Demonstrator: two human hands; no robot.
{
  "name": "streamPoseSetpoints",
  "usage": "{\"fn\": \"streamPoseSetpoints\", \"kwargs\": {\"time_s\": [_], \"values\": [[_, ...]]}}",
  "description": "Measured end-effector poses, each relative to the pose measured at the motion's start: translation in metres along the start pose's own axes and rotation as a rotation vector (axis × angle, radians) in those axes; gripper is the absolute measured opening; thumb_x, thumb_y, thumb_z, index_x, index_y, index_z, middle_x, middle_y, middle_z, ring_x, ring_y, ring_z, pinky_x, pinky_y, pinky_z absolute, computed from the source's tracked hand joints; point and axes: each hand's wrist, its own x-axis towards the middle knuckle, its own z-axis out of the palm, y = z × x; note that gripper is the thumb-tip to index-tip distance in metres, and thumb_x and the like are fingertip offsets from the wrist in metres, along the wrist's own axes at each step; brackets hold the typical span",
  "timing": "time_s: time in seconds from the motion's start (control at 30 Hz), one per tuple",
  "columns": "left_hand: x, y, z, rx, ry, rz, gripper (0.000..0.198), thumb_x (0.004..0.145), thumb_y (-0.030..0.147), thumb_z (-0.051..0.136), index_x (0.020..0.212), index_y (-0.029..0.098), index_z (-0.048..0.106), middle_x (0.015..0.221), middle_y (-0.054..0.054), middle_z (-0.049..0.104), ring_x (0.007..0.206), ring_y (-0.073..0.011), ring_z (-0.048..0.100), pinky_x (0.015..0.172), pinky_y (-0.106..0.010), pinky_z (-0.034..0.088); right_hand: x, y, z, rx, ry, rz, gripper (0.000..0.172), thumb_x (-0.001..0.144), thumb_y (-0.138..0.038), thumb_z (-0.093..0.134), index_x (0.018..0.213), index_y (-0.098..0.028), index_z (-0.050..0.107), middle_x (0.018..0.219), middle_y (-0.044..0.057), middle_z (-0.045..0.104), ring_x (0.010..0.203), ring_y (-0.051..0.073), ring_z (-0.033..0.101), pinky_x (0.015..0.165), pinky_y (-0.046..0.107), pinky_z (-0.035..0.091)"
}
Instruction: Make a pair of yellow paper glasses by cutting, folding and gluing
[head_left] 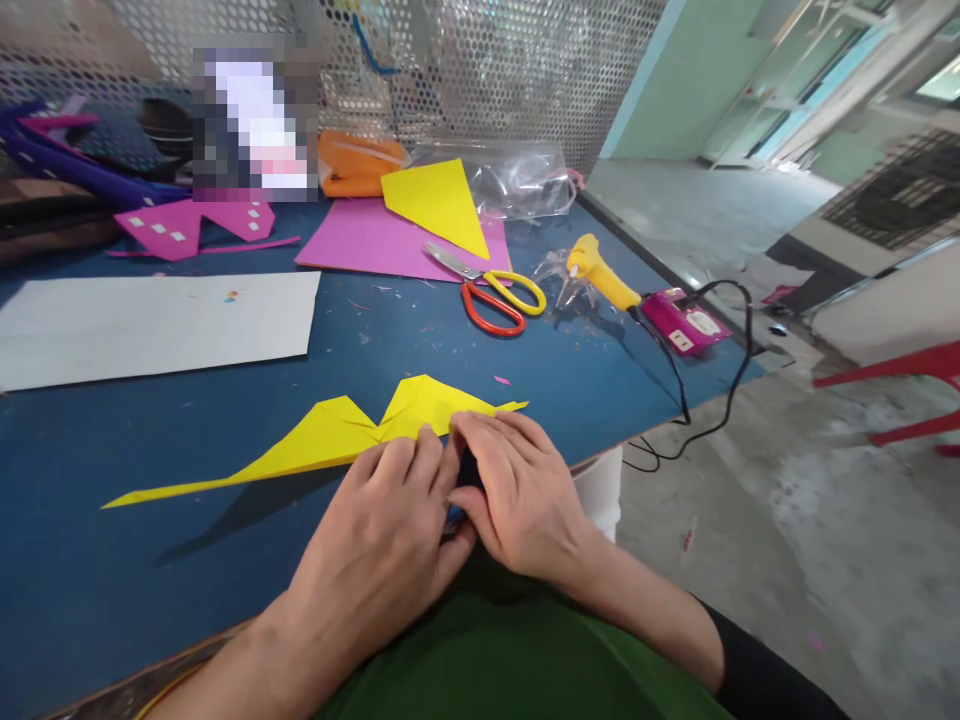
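Observation:
A folded yellow paper shape (330, 440) with a long pointed tip toward the left lies on the blue table (187, 560) near its front edge. Both my hands rest on its right part. My left hand (382, 530) has its fingers curled and pressed on the paper's near edge. My right hand (517, 490) sits beside it, fingers pressed together on the paper, thumbs meeting over a dark gap. What lies under the palms is hidden.
Orange-and-yellow scissors (499, 290) and a yellow glue gun (604, 275) with a black cord (712, 400) lie behind. A pink sheet (360, 245) carries a yellow triangle (439, 200). White paper (150, 325) lies at left; a red chair (907, 390) stands at right.

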Motion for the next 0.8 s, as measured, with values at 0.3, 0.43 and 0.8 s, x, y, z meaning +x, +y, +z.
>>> {"fn": "streamPoseSetpoints", "kwargs": {"time_s": [0.3,0.43,0.8], "values": [[-0.006,-0.002,0.0,-0.005,0.066,-0.014,0.05,0.093,0.033,0.047,0.123,-0.004,0.062,0.116,-0.023,0.067,0.1,-0.0339,0.06,0.082,-0.045,0.052,-0.012,0.001,0.006,-0.175,-0.041,-0.006,0.053,0.106,-0.038,0.032,0.133,0.005,0.05,0.137,0.019,0.062,0.13,0.027,0.056,0.109,0.043,0.036],[-0.012,-0.002,-0.001,-0.02,0.041,-0.076,0.058,0.094,0.045,0.05,0.127,-0.001,0.059,0.117,-0.021,0.067,0.101,-0.0328,0.06,0.081,-0.043,0.054,-0.019,0.014,0.003,-0.23,-0.017,0.007,0.057,0.105,-0.041,0.036,0.136,0.005,0.046,0.136,0.021,0.062,0.131,0.029,0.055,0.11,0.044,0.038],[-0.049,-0.016,-0.006,-0.028,0.052,-0.158,0.067,0.092,0.054,0.053,0.129,-0.002,0.057,0.122,-0.021,0.067,0.108,-0.0354,0.058,0.089,-0.047,0.053,-0.021,0.005,0.001,-0.354,-0.045,0.034,0.064,0.104,-0.046,0.035,0.138,0.006,0.046,0.139,0.023,0.059,0.135,0.036,0.049,0.114,0.054,0.029]]}}
